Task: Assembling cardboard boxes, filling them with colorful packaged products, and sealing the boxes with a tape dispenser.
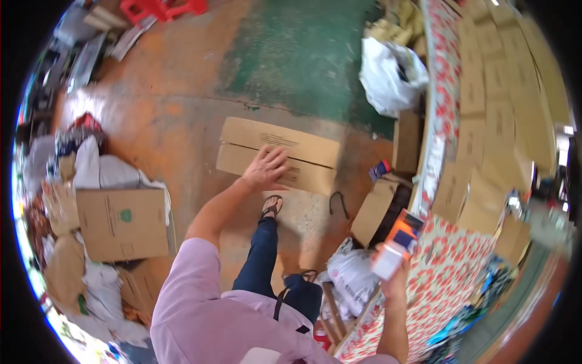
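My left hand (267,168) lies flat on a closed brown cardboard box (306,145), its fingers spread across the top near the dark seam between the flaps. The box rests on the floor in front of my sandalled foot. Over to the right, my right hand (396,283) is closed around a small carton (405,232) coloured orange, dark blue and white. It is held above the edge of a table covered with a red-and-white floral cloth (451,261). Blur hides the carton's details and part of my right fingers.
Flattened cardboard (485,121) covers the table's far stretch. Beside the table are a white plastic bag (393,76), an open box (373,209) and another bag (351,273). At left, a carton (124,224) stands among sacks. A red plastic stool (160,7) is at the far left.
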{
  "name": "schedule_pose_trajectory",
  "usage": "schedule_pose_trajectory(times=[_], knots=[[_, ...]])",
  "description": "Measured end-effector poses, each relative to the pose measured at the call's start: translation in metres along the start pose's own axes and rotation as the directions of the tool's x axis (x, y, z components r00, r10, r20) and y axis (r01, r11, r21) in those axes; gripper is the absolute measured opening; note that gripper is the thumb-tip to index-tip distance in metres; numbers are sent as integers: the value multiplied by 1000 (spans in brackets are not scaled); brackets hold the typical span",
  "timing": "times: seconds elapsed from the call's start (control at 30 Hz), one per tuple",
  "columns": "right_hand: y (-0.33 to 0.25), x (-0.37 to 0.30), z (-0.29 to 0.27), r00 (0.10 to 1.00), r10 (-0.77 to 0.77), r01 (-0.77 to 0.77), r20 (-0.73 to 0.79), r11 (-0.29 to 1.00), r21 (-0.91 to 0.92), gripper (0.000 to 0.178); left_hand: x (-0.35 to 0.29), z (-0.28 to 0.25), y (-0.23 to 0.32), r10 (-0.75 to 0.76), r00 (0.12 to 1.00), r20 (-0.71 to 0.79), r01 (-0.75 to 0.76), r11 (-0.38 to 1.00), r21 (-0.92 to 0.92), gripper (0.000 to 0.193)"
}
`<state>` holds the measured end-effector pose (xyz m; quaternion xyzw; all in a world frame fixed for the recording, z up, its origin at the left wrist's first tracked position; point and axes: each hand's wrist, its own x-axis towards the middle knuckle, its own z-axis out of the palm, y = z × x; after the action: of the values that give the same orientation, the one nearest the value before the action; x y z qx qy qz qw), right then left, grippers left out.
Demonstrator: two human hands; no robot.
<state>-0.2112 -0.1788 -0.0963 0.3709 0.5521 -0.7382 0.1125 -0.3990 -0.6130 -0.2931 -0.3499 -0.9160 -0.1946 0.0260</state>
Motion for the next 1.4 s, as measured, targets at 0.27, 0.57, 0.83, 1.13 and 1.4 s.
schedule_pose_trajectory(times=[0.27,0.57,0.83,1.13,1.4], knots=[[-92,92,247,891,198,-97,408,962,-256,45,-20,-5,-45,-527,813,-249,535,844,-39,49],[-94,203,385,746,339,34,573,840,-541,64,-31,-5,-72,-670,682,-295,691,722,-43,39],[-18,193,621,178,479,922,860,223,-315,49,-50,5,-53,-690,656,-305,668,719,-190,34],[159,157,714,411,827,903,384,-426,-50,34,-56,5,-50,-696,593,-405,665,707,-241,26],[207,168,701,517,776,795,362,-592,133,33,-56,19,-47,-672,568,-475,666,715,-214,25]])
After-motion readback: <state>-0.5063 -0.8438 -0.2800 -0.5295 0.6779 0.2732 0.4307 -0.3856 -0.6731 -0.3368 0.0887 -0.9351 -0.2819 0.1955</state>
